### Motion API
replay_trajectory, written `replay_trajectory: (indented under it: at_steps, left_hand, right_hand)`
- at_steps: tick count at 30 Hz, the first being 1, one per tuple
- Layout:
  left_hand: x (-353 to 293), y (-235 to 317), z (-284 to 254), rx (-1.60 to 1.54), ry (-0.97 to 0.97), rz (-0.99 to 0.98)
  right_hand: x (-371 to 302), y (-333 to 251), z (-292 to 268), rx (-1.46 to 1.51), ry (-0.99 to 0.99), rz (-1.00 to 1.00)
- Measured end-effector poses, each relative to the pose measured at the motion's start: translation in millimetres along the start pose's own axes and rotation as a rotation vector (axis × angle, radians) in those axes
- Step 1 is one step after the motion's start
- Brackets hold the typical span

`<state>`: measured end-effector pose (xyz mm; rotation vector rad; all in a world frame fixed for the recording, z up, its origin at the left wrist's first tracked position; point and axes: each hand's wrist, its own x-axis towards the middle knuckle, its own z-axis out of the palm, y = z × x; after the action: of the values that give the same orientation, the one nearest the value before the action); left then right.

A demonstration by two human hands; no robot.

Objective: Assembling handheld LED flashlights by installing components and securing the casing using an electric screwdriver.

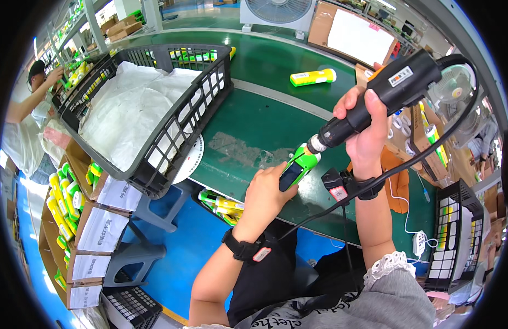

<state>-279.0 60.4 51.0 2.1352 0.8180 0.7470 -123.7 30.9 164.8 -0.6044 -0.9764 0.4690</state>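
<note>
My right hand (368,140) is wrapped round a black electric screwdriver (399,82), its cable looping down past my right forearm. The driver's metal nose points down to the left and meets the end of a green flashlight (305,163) with a dark panel on its side. Closed around that flashlight is my left hand (266,193), holding it low over the green bench top (237,126). Where the bit enters the flashlight is too small to make out. Both wrists wear black bands. Farther back, a yellow and green flashlight (313,77) lies on the green belt.
A black plastic crate (149,159) lined with white sheeting stands at the left. Below it are a stool (136,257), a bin of flashlights (223,205) and cartons (95,236). On the right are another crate (457,241) and a white power strip (419,244). A person (32,109) works far left.
</note>
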Motion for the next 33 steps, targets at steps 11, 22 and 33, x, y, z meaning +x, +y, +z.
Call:
replay_trajectory:
  at_steps: [11,22,33]
  left_hand:
    - [-3,-1,2,0.025,0.054,0.048]
    - [-9,8,4,0.169,0.019,-0.019]
    - [-5,-4,9,0.029,0.083,0.008]
  right_hand:
    - [1,3,1,-0.095,-0.023,-0.008]
    - [18,23,47,-0.381,-0.337,0.204]
    - [12,27,31,-0.283,-0.202,0.134]
